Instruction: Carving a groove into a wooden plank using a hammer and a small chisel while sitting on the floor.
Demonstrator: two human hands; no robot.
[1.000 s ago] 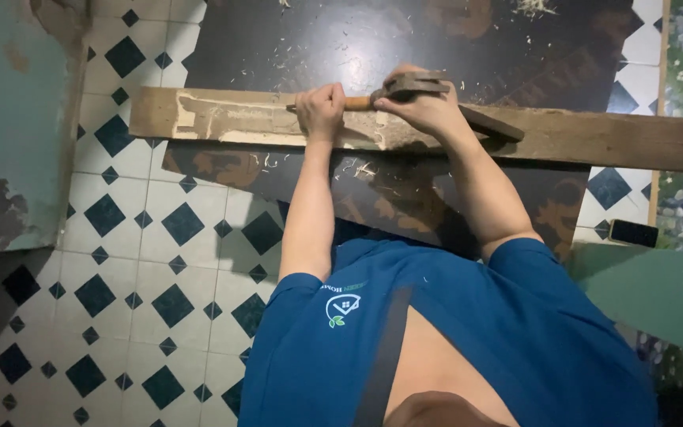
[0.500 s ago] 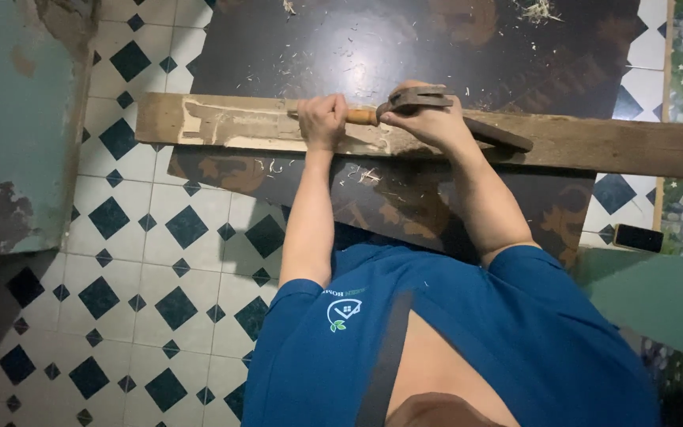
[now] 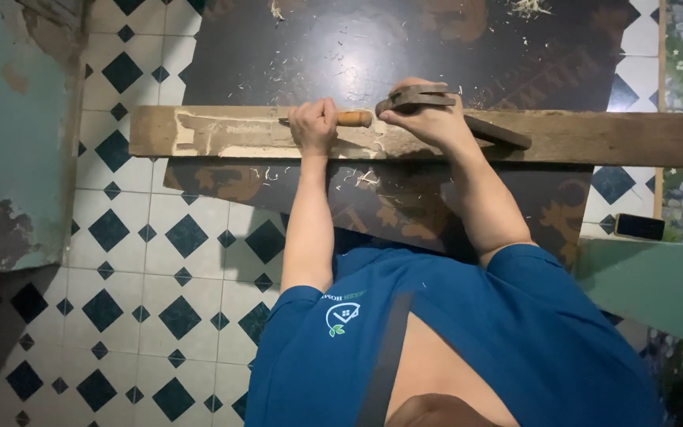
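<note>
A long, worn wooden plank (image 3: 594, 134) lies across a dark patterned mat (image 3: 373, 47). My left hand (image 3: 314, 126) is closed around a chisel with an orange wooden handle (image 3: 353, 119), and its blade lies along the plank's pale scraped part, pointing left. My right hand (image 3: 430, 120) grips a hammer (image 3: 416, 98) close to its dark head, right behind the end of the chisel handle. The hammer's dark handle (image 3: 499, 132) sticks out to the right over the plank.
Wood shavings are scattered on the mat around the plank. White floor tiles with dark diamonds (image 3: 160, 261) lie to the left. A peeling teal panel (image 3: 9, 142) stands at the far left, and a green surface (image 3: 658, 285) with a dark phone (image 3: 639, 227) is at the right.
The hammer head has drawn back slightly from the chisel, so more of the orange handle shows. Both hands stay on the plank at about the same spot.
</note>
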